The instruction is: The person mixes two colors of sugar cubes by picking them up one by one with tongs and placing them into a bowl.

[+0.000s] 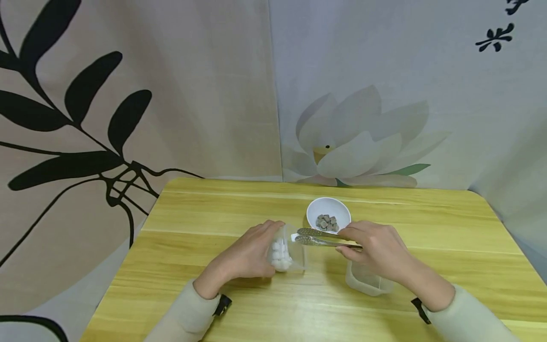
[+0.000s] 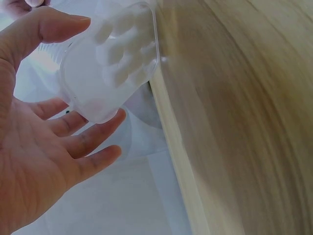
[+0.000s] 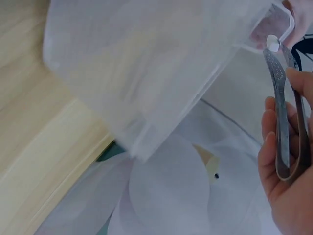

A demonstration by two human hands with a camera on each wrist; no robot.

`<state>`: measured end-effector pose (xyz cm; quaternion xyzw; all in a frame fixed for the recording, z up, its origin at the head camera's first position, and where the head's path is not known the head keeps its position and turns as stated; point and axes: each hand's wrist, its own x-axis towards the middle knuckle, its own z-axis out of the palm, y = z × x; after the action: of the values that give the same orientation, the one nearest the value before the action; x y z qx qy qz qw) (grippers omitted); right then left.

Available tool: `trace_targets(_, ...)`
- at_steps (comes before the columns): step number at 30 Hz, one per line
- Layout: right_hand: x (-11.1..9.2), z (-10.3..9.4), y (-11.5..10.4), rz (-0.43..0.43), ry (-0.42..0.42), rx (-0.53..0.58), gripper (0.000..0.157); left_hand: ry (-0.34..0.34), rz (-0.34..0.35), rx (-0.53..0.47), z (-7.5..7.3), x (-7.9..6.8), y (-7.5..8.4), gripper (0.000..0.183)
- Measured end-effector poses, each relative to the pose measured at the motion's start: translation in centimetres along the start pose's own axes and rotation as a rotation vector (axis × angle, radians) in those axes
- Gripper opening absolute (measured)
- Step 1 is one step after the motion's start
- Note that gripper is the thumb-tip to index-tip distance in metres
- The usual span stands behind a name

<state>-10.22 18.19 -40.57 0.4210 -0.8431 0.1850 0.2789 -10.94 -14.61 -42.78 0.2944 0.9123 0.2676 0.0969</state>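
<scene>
On the desk, our left hand holds a tilted clear tub of white pieces between parted thumb and fingers. At its mouth, tongs grip one piece. Beyond sits a bowl of grey cubes. Our right hand, fingers pinching the tongs, partly hides a nearer second tub.

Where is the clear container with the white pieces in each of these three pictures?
Head: the clear container is below centre, slightly right, in the left hand.
Left wrist: the clear container is at the top, left of centre.
Right wrist: the clear container is near the top right corner, by the tips of the tongs.
Shared landmark: the wooden table.
</scene>
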Motion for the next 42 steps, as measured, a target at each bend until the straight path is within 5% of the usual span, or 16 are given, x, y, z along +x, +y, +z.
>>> trace_targets(9, -0.9, -0.9, 2.3, 0.050, 0.038, -0.040, 0.057, -0.002, 0.002, -0.011, -0.1, -0.1, 0.0, 0.112)
trace_targets(19, -2.2, -1.2, 5.0, 0.156, -0.037, -0.101, 0.016, -0.004, -0.004, 0.007, 0.0, -0.1, 0.1, 0.110)
trace_targets(35, -3.8, -1.0, 6.2, 0.280, -0.113, -0.143, 0.017, 0.025, 0.022, 0.020, 0.1, -0.3, 0.1, 0.105)
trace_targets(42, -3.7, -1.3, 6.0, 0.274, -0.070, -0.128, 0.016, 0.018, 0.007, 0.026, 0.1, -0.4, 0.2, 0.104)
